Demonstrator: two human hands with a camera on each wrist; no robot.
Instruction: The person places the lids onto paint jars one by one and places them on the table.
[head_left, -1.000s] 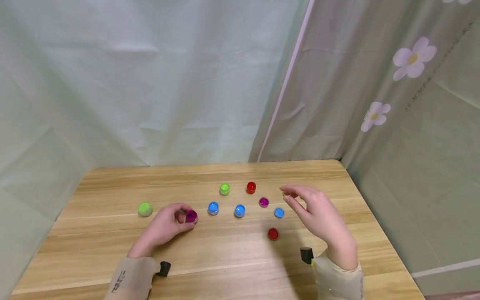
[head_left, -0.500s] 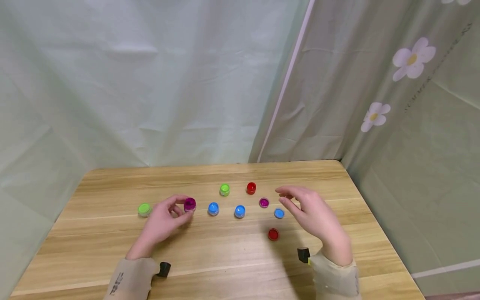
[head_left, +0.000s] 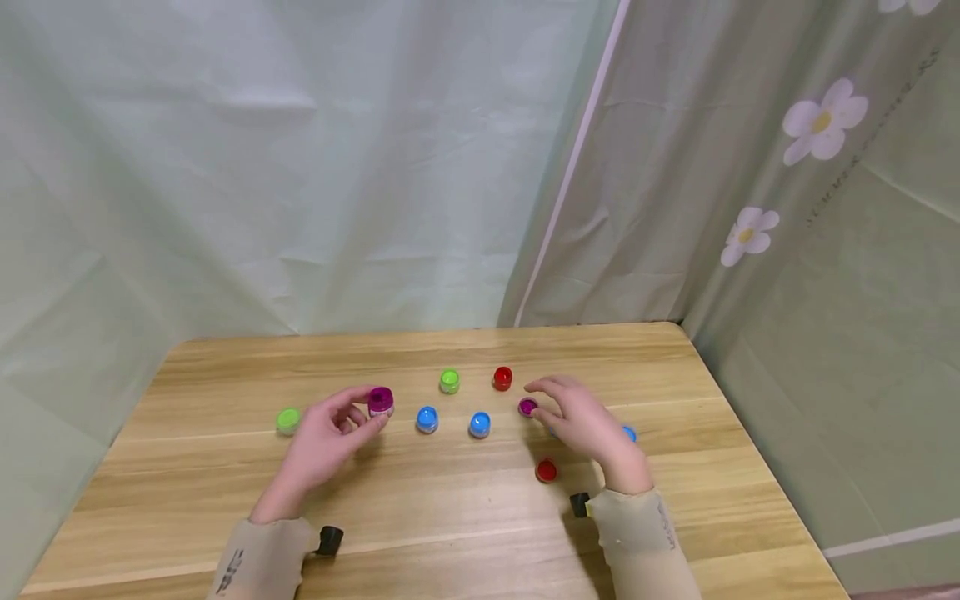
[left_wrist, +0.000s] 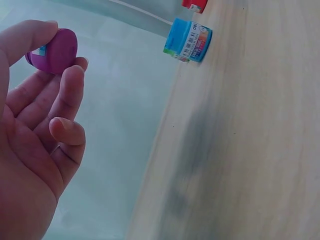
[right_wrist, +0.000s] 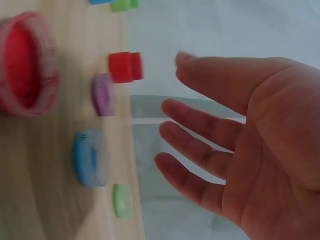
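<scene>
My left hand (head_left: 330,437) pinches a small purple paint pot (head_left: 381,400) between thumb and fingertips, raised above the table. In the left wrist view the purple pot (left_wrist: 57,52) shows a label strip, and the other fingers are loosely bent below it. My right hand (head_left: 588,425) hovers with fingers apart, holding nothing, its fingertips near a purple lid (head_left: 528,407). The right wrist view shows this purple lid (right_wrist: 104,95), a blue lid (right_wrist: 90,157) and a green lid (right_wrist: 122,200) beyond the fingers. In the head view the hand covers most of the blue lid and the green one.
Two blue pots (head_left: 427,419) (head_left: 480,425), a green pot (head_left: 450,382) and a red pot (head_left: 503,378) stand mid-table. Another green pot (head_left: 288,421) is by my left hand. A red lid (head_left: 546,471) lies nearer me. Curtains (head_left: 337,167) surround the wooden table (head_left: 435,533).
My left hand has lifted the purple pot off the table and tilted it slightly. My right hand has moved left, over toward the purple lid.
</scene>
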